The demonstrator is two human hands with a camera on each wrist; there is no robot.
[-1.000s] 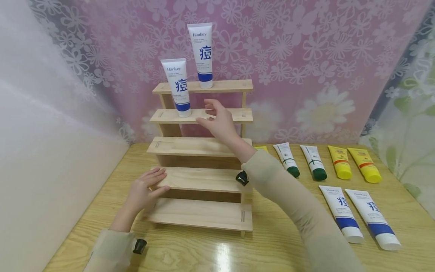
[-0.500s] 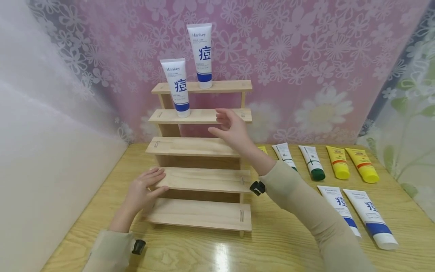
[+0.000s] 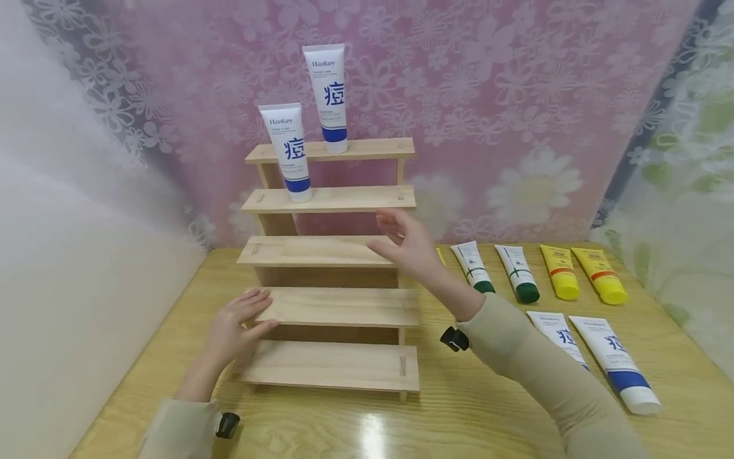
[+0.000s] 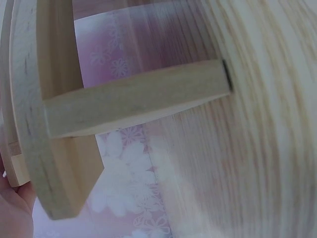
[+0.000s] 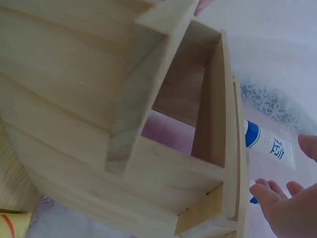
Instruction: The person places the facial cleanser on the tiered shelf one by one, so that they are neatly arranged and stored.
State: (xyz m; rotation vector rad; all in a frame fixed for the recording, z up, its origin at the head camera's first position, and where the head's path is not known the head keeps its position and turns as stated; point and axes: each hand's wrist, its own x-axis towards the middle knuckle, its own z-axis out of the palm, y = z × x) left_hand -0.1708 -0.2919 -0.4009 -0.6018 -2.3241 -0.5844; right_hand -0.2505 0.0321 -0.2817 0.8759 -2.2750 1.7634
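Observation:
My left hand rests on the left end of the second shelf from the bottom of a five-step wooden display stand. My right hand hovers near the right end of the middle shelf, its fingers loosely bent with nothing between them. One white squeeze tube with a blue band stands cap-down on the top shelf. Another such squeeze tube stands on the shelf below, towards its left end. In the right wrist view, my right hand shows beside the stand's shelves, apart from the tube.
On the table at the right lie white-and-green tubes, yellow tubes and two white-and-blue tubes. My right forearm partly covers one of them. A flowered pink curtain hangs behind, and a pale wall borders the left.
My right hand has moved right and down, away from the tube on the second shelf from the top. My left hand stays on the stand. The head view has shifted slightly.

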